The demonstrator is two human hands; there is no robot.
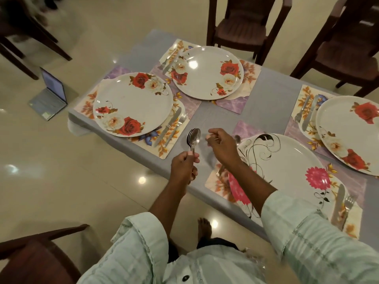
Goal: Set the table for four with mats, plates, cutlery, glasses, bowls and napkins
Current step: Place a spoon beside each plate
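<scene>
laptop (49,95): open, on floor, left of surface
surface (272,93): grey cloth, 4 floral mats, each w/ a plate
far-left plate (133,104): red + white roses, on mat; knife (167,130) + fork (176,128) just beside its right rim, side by side
back plate (207,72): rose pattern, on own mat; cutlery at its left, blurred
left hand (183,169): fingers closed round handles of spoons (193,138), several stacked, bowls pointing up, held over surface edge btwn far-left mat and near mat
right hand (222,144): just right of spoon bowls, fingers pinched narrow on sth thin + metallic; can't tell what
near plate (287,165): pink flower + black swirls, partly under right forearm; knife + fork on mat at its right
right plate (348,132): roses, cut by frame edge; fork + knife at its left
chairs (240,23): dark wood, 2 at far side, 1 near left corner
</scene>
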